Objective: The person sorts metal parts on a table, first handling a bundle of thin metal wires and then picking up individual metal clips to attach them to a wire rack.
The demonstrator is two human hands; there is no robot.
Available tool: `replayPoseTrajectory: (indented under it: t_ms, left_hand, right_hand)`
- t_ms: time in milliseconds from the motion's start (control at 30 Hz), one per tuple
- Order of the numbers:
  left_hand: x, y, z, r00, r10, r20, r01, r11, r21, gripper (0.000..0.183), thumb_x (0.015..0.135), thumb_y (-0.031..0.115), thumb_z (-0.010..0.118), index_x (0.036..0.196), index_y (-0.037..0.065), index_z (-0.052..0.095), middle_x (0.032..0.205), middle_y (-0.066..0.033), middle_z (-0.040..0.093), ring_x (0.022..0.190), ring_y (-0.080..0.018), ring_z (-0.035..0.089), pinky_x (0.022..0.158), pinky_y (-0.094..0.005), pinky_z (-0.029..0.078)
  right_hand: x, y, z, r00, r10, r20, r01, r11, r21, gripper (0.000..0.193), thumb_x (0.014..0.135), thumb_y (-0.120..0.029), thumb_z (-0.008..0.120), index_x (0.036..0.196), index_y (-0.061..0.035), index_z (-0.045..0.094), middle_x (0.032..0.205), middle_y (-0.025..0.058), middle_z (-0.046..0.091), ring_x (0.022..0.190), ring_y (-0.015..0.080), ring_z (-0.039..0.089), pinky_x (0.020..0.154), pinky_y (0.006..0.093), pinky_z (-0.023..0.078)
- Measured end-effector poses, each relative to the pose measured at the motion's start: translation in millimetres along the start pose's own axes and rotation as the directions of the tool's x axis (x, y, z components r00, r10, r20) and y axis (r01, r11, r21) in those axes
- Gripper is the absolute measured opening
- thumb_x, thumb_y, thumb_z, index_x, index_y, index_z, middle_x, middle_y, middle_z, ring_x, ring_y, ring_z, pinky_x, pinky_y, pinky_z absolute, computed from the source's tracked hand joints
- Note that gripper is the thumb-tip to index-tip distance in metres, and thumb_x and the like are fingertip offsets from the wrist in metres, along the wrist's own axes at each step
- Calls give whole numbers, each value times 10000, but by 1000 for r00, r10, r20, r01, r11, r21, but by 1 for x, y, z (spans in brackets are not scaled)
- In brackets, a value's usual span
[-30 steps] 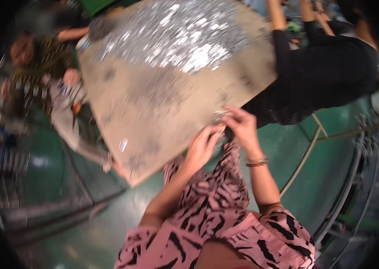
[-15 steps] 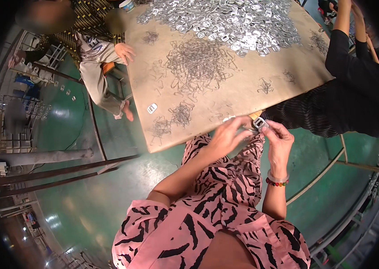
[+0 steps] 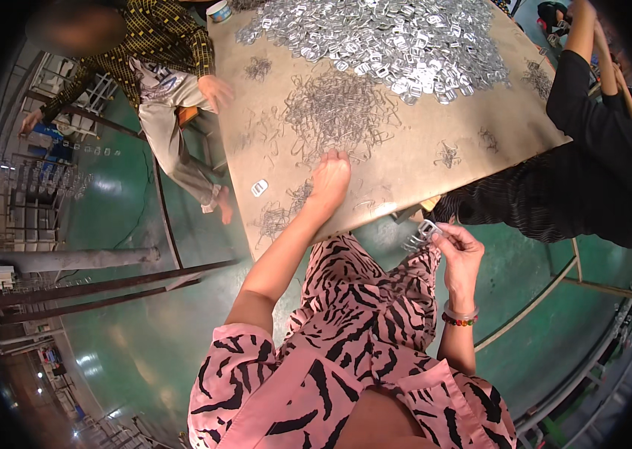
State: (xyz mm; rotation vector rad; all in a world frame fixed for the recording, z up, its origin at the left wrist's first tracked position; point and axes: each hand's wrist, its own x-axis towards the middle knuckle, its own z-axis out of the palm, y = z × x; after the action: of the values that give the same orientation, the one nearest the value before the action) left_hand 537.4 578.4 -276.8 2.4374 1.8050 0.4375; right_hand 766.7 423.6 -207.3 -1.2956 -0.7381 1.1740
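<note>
We have our left hand (image 3: 331, 179) over the worktop (image 3: 406, 165), its fingers bent down at the near edge of a loose pile of wire hooks (image 3: 338, 112). The back of the hand hides the fingertips, so we cannot tell whether they have pinched a hook. Our right hand (image 3: 459, 254) is off the worktop, just beyond its near edge and above our lap, gripping a metal buckle (image 3: 427, 229) between thumb and fingers. Thin metal ends show at the buckle's left side, too small for us to tell apart. A beaded bracelet (image 3: 459, 320) circles our right wrist.

Beyond the hooks we see a big, shiny heap of buckles (image 3: 406, 45) spread across the far part of the worktop. One single buckle (image 3: 259, 187) lies flat near the left edge, apart from that heap. Near it, left of our forearm, sits a small clump of hooks (image 3: 274, 222), and another small clump (image 3: 448, 155) lies toward the right. A tub (image 3: 219, 11) stands at the far left corner. To our left, a co-worker's hand (image 3: 215, 93) rests at the worktop's edge; to our right we see a co-worker's black sleeve (image 3: 578, 101).
</note>
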Motion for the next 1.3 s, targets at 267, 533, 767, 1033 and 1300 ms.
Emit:
replayPoseTrajectory:
  t_ms: [267, 533, 767, 1033, 1300]
  left_hand:
    - [-6, 1, -2, 997, 45, 67, -49, 997, 66, 150, 790, 2, 473, 924, -64, 485, 944, -249, 528, 907, -400, 551, 782, -446, 470]
    - [5, 16, -67, 999, 23, -33, -34, 919, -393, 138, 865, 66, 496, 947, -28, 556, 897, -204, 609, 827, -277, 621, 688, -363, 499]
    - [-67, 108, -91, 943, 313, -114, -279, 558, -782, 138, 816, 115, 630, 889, 1, 604, 972, -109, 603, 904, -228, 588, 800, -333, 465]
    - [-71, 123, -68, 976, 157, -148, -215, 640, -738, 117, 800, 71, 615, 890, 5, 577, 1048, -119, 567, 992, -285, 529, 859, -373, 416]
    - [-53, 116, -53, 983, 86, -164, -185, 467, -864, 94, 812, 28, 566, 899, -6, 553, 936, -142, 602, 896, -310, 563, 771, -375, 457]
  right_hand:
    - [-10, -3, 4, 997, -62, 52, 63, 998, -21, 177, 745, 93, 635, 922, 74, 642, 788, 87, 651, 623, 98, 582, 583, 208, 487]
    - [-12, -6, 8, 993, -85, 80, 81, 996, 49, 230, 738, 97, 639, 966, 70, 626, 801, 82, 649, 638, 97, 585, 592, 214, 498]
    - [-8, 1, 14, 998, -61, 19, 59, 996, 64, 193, 740, 104, 638, 926, 60, 613, 795, 82, 645, 671, 103, 599, 604, 218, 506]
    - [0, 1, 17, 983, -165, -86, 167, 986, 18, 155, 755, 108, 609, 900, 53, 605, 818, 71, 635, 679, 91, 598, 621, 200, 494]
    - [14, -7, 29, 983, -181, 0, 180, 978, -110, 116, 756, 94, 638, 861, 56, 608, 773, 26, 590, 661, 71, 580, 584, 172, 461]
